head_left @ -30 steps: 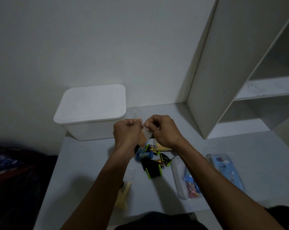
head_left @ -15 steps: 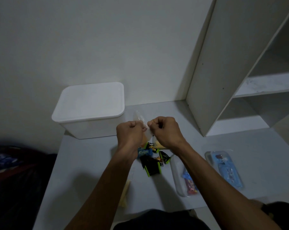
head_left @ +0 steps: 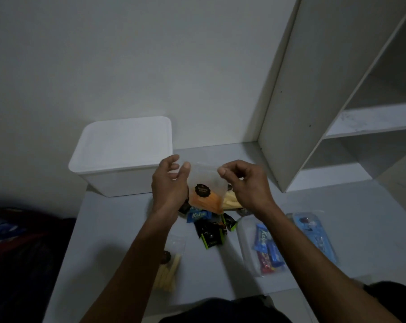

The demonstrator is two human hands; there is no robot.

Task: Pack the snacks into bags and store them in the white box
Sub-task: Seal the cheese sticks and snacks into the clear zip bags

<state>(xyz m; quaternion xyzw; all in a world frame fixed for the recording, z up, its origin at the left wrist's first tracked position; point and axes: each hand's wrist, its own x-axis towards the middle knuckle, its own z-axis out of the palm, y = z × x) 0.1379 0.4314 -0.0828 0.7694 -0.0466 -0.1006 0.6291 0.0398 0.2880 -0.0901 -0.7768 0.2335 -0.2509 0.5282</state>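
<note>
Pinching a clear snack bag (head_left: 206, 183) by its top corners, left hand (head_left: 168, 185) and right hand (head_left: 245, 183) grips.

blue wrapper (head_left: 196, 215): "Kalpa" | bagged blue bar (head_left: 262, 238): "Kalp…"

A home room, dimly lit; plain wall (head_left: 127, 54), white shelving unit (head_left: 337, 113), snack-strewn table (head_left: 108, 229).
</note>
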